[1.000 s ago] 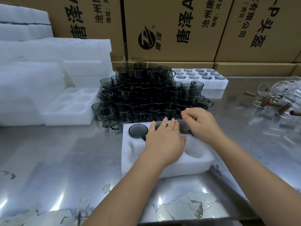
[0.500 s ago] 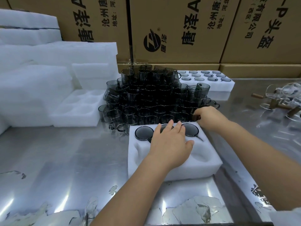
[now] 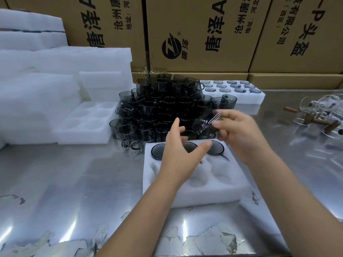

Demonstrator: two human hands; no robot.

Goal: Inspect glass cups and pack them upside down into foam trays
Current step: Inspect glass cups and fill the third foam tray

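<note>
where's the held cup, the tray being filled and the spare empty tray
held cup (image 3: 202,126): head view, glass wall
tray being filled (image 3: 213,195): head view, front wall
spare empty tray (image 3: 83,136): head view, front wall

The left hand (image 3: 178,154) hangs over the foam tray (image 3: 204,188), which lies on the table (image 3: 65,182). The right hand (image 3: 239,130), just to its right, holds a glass cup (image 3: 204,125) between the two. Under the left hand's fingers, three inverted cups (image 3: 157,151) sit in the tray's far row. Beyond both hands stands the cup pile (image 3: 163,108), with boxes (image 3: 194,34) behind it. Left of the left hand lies a second tray (image 3: 83,125); beyond the right hand, a filled tray (image 3: 241,97)
</note>
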